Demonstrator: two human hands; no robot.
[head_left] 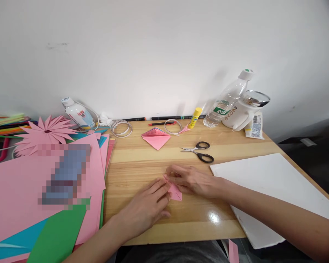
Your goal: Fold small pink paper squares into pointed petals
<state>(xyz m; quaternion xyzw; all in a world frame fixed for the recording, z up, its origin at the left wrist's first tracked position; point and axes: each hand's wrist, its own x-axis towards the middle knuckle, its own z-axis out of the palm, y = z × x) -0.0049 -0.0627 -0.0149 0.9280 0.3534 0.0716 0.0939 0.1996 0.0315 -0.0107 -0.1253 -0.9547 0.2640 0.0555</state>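
Observation:
A small pink paper piece (176, 193) lies on the wooden table (131, 164) near its front middle, partly covered by both hands. My left hand (152, 201) rests over its left side, fingertips on the paper. My right hand (190, 179) has its fingers pinched on the paper's upper left corner. Behind the hands is a stack of folded pink pieces (156, 139). Scissors (199, 151) with black handles lie to the right of that stack, blades pointing left.
Pink and green sheets (98, 215) and a pink paper star (48, 130) are at left. A glue stick (195, 117), tape rolls (121, 129), a bottle (226, 102) and a mug (242, 113) stand along the wall. A white board (263, 175) lies right.

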